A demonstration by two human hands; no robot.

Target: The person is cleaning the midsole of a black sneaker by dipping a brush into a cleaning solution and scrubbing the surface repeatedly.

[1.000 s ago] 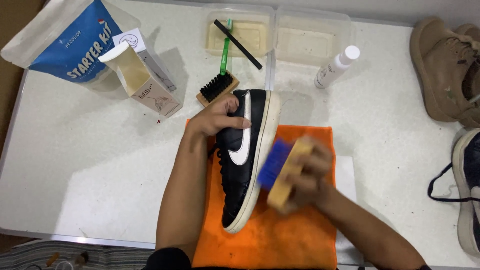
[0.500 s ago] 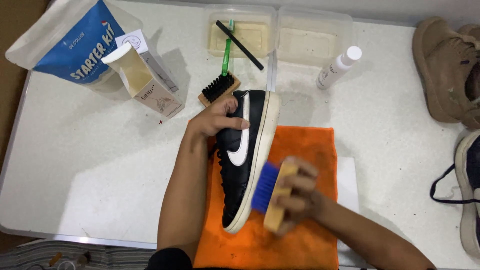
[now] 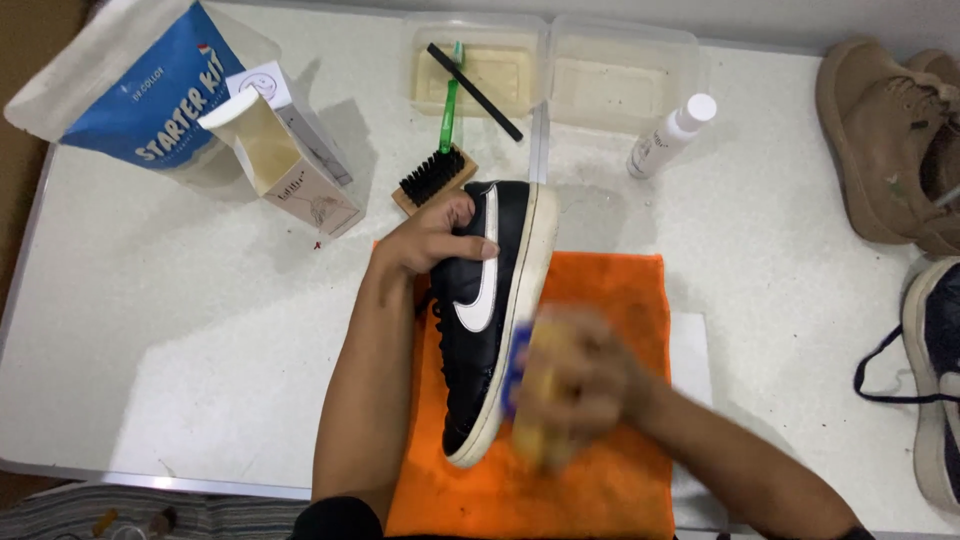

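Sneaker: our left hand (image 3: 435, 235) grips the black sneaker (image 3: 490, 310) on the orange cloth (image 3: 610, 300).
Brush: our blurred right hand (image 3: 575, 385) clutches the blue-bristled brush (image 3: 520, 360), now nearer the sole.
Around: black-bristled brush (image 3: 432, 180), white bottle (image 3: 670, 135) on the tabletop (image 3: 180, 330).

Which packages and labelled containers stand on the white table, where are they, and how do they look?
Blue and white pouch: far left corner, lying flat.
Cream cardboard box: beside the pouch, open at the top.
White box: behind the cream one.
White bottle: far right, lying tilted, printed label.
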